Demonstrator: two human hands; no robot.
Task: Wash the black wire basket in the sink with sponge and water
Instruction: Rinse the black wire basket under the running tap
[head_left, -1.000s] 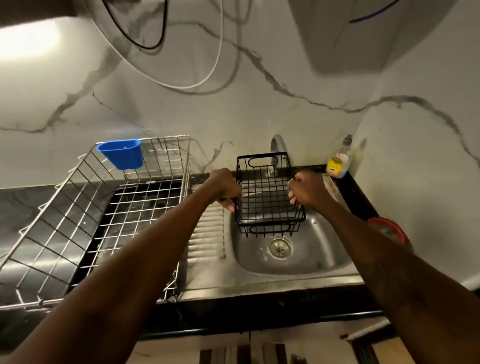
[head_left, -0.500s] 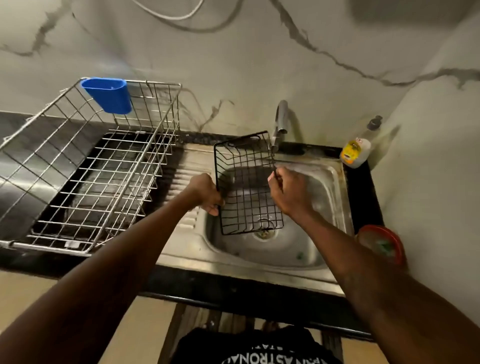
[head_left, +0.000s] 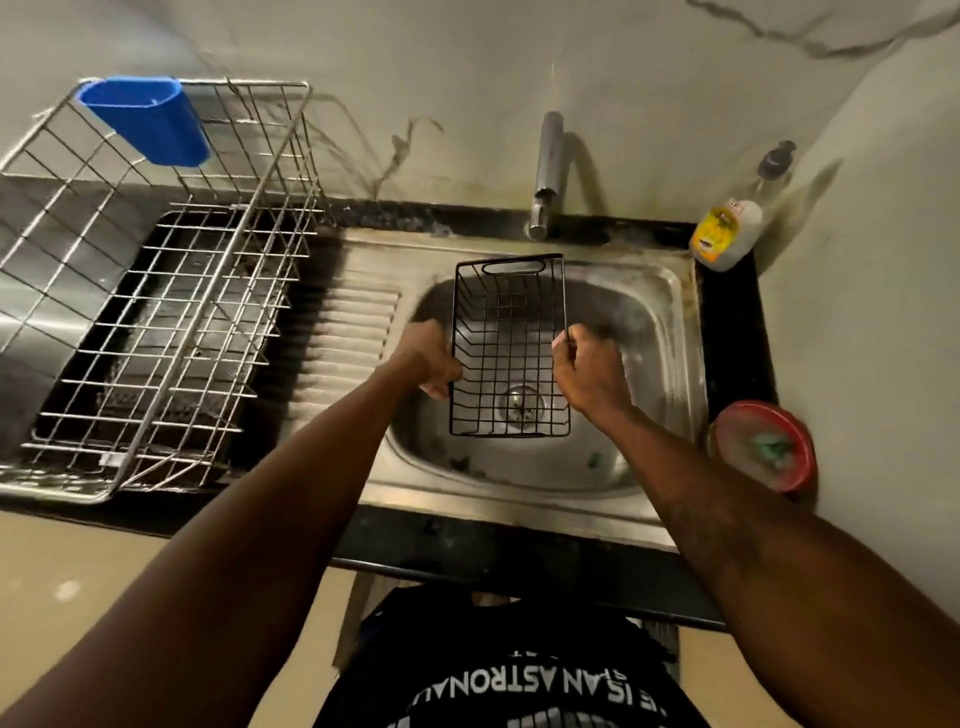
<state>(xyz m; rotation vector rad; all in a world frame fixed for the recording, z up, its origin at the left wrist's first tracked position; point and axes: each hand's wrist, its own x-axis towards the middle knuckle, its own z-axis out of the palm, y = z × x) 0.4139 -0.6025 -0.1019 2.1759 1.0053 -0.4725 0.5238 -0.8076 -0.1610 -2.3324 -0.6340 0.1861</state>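
Note:
The black wire basket (head_left: 509, 332) hangs over the steel sink (head_left: 670, 364), its open side facing up toward me and the drain showing through its mesh. My left hand (head_left: 428, 361) grips the basket's left rim with curled fingers. My right hand (head_left: 589, 366) grips the right rim. The steel tap (head_left: 545, 171) stands behind the bowl, and no water runs from it. A red dish (head_left: 763, 444) holding a green sponge sits on the counter at the sink's right.
A large steel dish rack (head_left: 156, 291) with a blue plastic cup (head_left: 145, 119) hooked on its back rim fills the counter to the left. A dish soap bottle (head_left: 727, 231) stands at the back right corner. The ribbed drainboard (head_left: 348, 338) lies between rack and bowl.
The view has tilted down and closer to the sink. Both hands have lowered the basket into the bowl and straightened it, keeping their grip on its two sides.

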